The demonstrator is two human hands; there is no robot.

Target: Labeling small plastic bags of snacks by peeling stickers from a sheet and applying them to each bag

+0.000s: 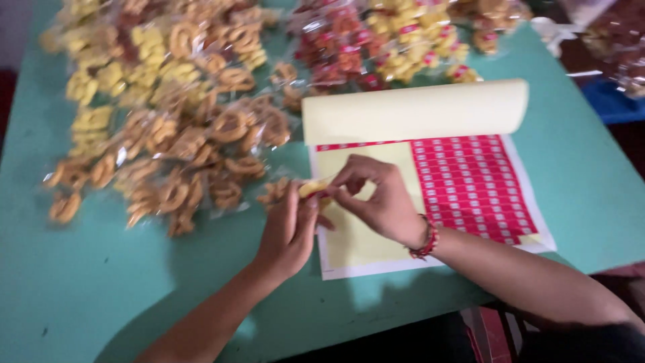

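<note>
Held piece: a small yellow strip with a red edge, blurred, pinched between both hands just over the left edge of the sticker sheet.
Its axis: the long axis runs roughly left to right, rising a little toward the right; which end is the front cannot be told.
Left hand: comes up from the lower left, forearm slanting across the table, back of the hand toward the camera, fingers curled shut around the strip's left end.
Right hand: reaches in from the lower right, wrist bent leftward, thumb and forefinger closed on the strip's right end, the other fingers curled loosely. A red beaded bracelet sits on the wrist.
Sticker sheet: a white-bordered sheet with a bare pale yellow backing on its left and rows of small red labels on its right; its top cover page is rolled back into a cream tube.
Table: teal tabletop.
Beyond the hands: clear packets of brown ring-shaped snacks lie heaped to the left, with yellow and red packets farther back.
</note>
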